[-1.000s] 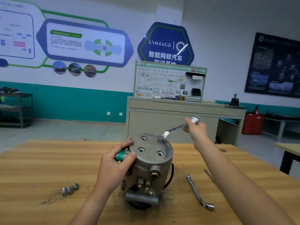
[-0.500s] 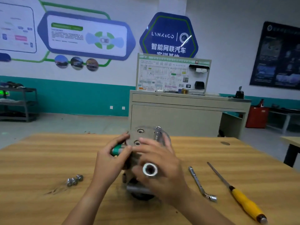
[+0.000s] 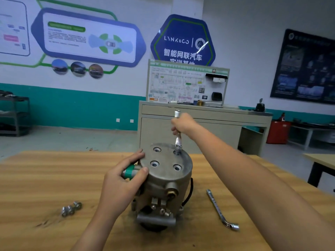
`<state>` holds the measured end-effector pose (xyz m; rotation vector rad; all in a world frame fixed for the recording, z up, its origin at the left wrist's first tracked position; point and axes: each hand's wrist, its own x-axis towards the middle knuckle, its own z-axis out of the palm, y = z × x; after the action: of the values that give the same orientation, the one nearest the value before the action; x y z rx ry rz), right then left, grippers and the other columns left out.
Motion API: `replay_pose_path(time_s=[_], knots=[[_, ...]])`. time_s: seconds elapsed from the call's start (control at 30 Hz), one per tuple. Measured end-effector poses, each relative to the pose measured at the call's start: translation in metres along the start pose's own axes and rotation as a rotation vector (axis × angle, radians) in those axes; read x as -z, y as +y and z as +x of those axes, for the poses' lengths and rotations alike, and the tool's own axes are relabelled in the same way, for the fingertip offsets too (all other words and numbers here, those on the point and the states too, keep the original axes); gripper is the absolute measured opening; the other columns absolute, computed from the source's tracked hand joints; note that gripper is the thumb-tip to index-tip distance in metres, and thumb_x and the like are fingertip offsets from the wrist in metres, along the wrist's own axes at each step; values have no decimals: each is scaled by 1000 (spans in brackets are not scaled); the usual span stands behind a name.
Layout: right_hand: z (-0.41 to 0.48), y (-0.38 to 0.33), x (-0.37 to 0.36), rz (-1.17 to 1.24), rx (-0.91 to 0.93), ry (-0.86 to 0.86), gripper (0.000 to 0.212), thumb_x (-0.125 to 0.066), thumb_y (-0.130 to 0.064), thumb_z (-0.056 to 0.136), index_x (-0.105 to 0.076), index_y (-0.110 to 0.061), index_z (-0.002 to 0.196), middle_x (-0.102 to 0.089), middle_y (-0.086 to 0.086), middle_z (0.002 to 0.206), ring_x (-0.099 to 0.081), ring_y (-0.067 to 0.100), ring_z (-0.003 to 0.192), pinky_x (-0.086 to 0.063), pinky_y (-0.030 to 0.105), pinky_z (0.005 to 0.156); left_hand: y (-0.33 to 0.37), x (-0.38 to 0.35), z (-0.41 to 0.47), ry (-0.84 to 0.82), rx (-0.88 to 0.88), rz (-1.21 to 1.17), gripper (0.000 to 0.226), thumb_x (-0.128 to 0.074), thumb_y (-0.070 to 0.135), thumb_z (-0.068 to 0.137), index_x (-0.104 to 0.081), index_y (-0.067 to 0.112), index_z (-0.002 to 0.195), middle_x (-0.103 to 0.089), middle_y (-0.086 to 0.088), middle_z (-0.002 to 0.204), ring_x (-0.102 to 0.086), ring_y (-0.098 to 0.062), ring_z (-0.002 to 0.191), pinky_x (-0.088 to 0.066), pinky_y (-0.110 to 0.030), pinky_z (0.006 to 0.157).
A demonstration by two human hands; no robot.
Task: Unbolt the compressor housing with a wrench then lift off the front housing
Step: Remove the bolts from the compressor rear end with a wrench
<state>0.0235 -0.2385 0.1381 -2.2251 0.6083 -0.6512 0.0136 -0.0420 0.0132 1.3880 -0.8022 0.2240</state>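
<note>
Standing in a housing [image 3: 165, 157] recess [image 3: 176, 152], wrench [image 3: 178, 140] gripped by right hand [image 3: 183, 124].

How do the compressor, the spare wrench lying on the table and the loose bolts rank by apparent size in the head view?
1. compressor, clearly largest.
2. spare wrench, long but thin.
3. loose bolts, smallest.

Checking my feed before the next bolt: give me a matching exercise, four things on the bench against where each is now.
1 upright silver wrench
2 flat-lying silver wrench
3 small metal bolts
4 green-capped fitting

A on wooden table, left of grey metal compressor
B gripped by left hand
C in right hand, over a top bolt hole
D on table, right of compressor

Pairs: 1-C, 2-D, 3-A, 4-B
</note>
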Motion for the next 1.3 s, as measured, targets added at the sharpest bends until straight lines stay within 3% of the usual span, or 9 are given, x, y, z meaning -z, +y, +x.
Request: replay_pose_path(time_s=[0.1, 0.17, 0.3, 0.43, 0.7, 0.8, 0.97, 1.13, 1.3], knots=[[-21, -43, -28, -467, 236, -197, 22, -37, -7, 96, -53, 1, 110, -59, 12, 91, -58, 25, 79, -42, 26, 59, -1, -2, 3, -12, -25, 5, 35, -67, 6, 81, -64, 36, 98, -59, 33, 97, -49, 27, 89, -45, -2, 62], [-55, -57, -49, -668, 456, -176, 23, -37, -15, 96, -58, -6, 104, -61, 9, 95, -57, 23, 92, -39, 37, 90, -3, -5, 7, -16, -40, 40, 29, -67, 3, 79, -67, 29, 93, -67, 23, 86, -59, 14, 84, -42, -2, 61], [-146, -24, -71, -502, 804, -49, 34, -43, -35, 91, -64, -10, 84, -65, 10, 102, -46, 21, 119, 7, 47, 112, -9, -11, 7, 85, -46, -13, 37, -60, 20, 70, -50, -12, 85, -50, -42, 87, -59, -29, 92, -39, -33, 89], [-183, 40, -62, -175, 1084, 443, 13, -62, -15, 83, -72, -8, 77, -71, -1, 95, -58, 15, 111, -21, 38, 110, -8, 2, 3, 10, -34, 10, 42, -62, -10, 79, -65, 29, 96, -67, 10, 109, -61, 5, 99, -42, -4, 81], [-164, 81, -5, 740, 54, 685, 32, -47, -24, 93, -67, -46, 80, -68, -3, 99, -62, 10, 86, -45, 24, 73, -7, 5, 2, 61, -48, -2, 40, -66, 0, 79, -67, 37, 94, -62, 28, 100, -53, 22, 96, -40, 3, 72], [-114, 84, 26, 829, -135, 568, 18, -45, -19, 96, -59, -18, 108, -63, 1, 85, -62, 9, 64, -46, 21, 53, -7, 5, 2, 61, -31, -14, 40, -66, 0, 79, -66, 37, 96, -64, 34, 95, -53, 22, 95, -42, 1, 73], [-27, 38, 16, 539, -235, 235, 5, -42, -11, 95, -45, -8, 92, -60, 10, 75, -53, 10, 39, -38, 20, 44, -3, 5, 0, 65, -9, -23, 35, -65, 5, 81, -66, 35, 99, -56, 47, 98, -49, 24, 100, -48, -8, 79], [3, -25, -24, -142, 37, -94, 9, -46, -4, 92, -53, 1, 96, -66, 20, 104, -59, 22, 72, -47, 34, 74, -1, 6, 0, 50, 28, -27, 34, -64, 10, 81, -64, 39, 100, -53, 51, 93, -46, 26, 97, -53, -15, 76], [-58, -57, -71, -805, 548, -40, 27, -36, -23, 98, -58, -15, 111, -64, 8, 109, -54, 25, 110, -6, 56, 109, -3, 4, 0, 68, -35, -10, 33, -66, 2, 79, -67, 33, 90, -65, 36, 85, -58, 16, 83, -45, -3, 67]])
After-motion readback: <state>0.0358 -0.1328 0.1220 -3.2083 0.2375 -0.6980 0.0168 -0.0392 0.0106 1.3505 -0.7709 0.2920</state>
